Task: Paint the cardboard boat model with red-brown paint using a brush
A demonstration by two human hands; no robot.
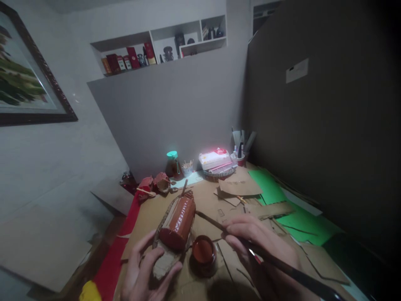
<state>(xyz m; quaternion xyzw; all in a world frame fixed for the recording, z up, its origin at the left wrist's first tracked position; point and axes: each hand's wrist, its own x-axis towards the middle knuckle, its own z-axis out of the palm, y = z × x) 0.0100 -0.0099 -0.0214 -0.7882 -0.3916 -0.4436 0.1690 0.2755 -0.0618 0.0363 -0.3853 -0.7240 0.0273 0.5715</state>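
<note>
A reddish-brown, glossy cylinder [183, 215] lies on a rough greyish base [164, 262], with an unpainted pale strip along its left side. My left hand [145, 267] grips the near end of that base, fingers on its left and thumb at the front. Between the fingers of my right hand [263, 246] is a long dark brush [216, 223], whose tip touches or nearly touches the cylinder's right side. Just right of the base stands a small round jar [204, 253] of reddish-brown liquid.
Cardboard pieces [241, 187] and a green sheet [272, 188] lie at the right. Along the back stand a teal-lidded jar [173, 165], a cup of sticks [187, 168], a white-and-pink packet [215, 159] and a pen cup [237, 159]. Red lumpy pieces [145, 184] sit back left.
</note>
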